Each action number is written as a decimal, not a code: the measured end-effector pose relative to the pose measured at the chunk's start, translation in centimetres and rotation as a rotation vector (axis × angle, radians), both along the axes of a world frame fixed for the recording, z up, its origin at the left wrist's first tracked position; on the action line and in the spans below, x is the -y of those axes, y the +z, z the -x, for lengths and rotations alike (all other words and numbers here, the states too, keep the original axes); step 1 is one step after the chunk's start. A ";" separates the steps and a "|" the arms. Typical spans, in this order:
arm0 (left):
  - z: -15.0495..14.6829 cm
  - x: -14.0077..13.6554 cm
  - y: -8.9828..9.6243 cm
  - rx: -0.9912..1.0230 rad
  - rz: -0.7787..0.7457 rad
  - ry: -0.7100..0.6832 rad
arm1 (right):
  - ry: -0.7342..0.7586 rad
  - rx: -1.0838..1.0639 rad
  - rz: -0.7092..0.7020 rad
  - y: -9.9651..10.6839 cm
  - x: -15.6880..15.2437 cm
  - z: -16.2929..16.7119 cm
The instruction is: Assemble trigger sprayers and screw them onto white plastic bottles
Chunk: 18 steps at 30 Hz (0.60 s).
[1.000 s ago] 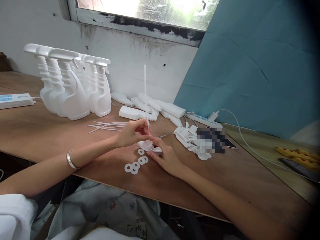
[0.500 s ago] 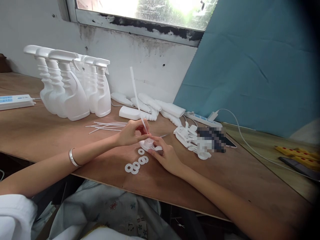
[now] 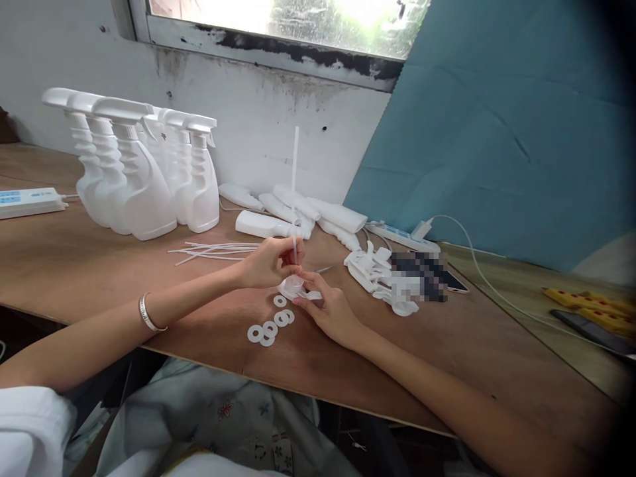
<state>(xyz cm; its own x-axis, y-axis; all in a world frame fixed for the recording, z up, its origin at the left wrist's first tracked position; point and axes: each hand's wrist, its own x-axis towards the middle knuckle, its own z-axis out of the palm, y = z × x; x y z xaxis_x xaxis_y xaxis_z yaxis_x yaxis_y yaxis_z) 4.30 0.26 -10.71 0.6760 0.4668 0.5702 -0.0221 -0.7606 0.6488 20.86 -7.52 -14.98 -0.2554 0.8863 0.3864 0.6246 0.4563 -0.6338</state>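
Note:
My left hand [image 3: 273, 260] pinches a thin white plastic tube [image 3: 295, 172] low down, and the tube stands nearly upright. Its lower end is at the collar of a white spray trigger head [image 3: 292, 287]; fingers hide whether it sits inside. With fingers closed around its side, my right hand [image 3: 330, 306] holds that trigger head low over the table. Several flat white ring washers [image 3: 269, 329] lie on the brown tabletop [image 3: 209, 331] just in front of it. More white tubes [image 3: 213, 250] lie loose to the left of my left hand.
Assembled white spray bottles [image 3: 149, 179] stand at the back left. Empty bottles [image 3: 263, 224] lie along the wall. Loose trigger heads [image 3: 372, 268] sit in a pile on the right, beside a phone [image 3: 454, 281], a power strip [image 3: 407, 237] and a white cable [image 3: 477, 255].
The tube has swung from leaning left to nearly upright, its top moving right. My left hand has shifted slightly right; my right hand and the trigger head stay almost in place.

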 end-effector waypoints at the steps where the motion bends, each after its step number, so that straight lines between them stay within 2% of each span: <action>1: -0.1 0.1 0.0 -0.001 -0.001 0.003 | 0.011 -0.002 -0.003 -0.1 0.0 0.0; 8: -0.3 0.6 0.1 -0.034 -0.136 0.025 | 0.029 0.002 -0.024 -0.1 0.0 0.0; 18: -0.1 0.9 -0.1 -0.064 -0.240 0.036 | 0.016 -0.004 -0.016 -0.3 -0.2 -0.1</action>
<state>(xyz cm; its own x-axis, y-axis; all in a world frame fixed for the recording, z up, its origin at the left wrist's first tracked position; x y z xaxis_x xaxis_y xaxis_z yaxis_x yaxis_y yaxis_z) 4.42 -0.66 -10.78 0.6994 0.3479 0.6244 0.0432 -0.8925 0.4489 20.99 -7.35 -15.24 -0.2683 0.8757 0.4015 0.6148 0.4765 -0.6284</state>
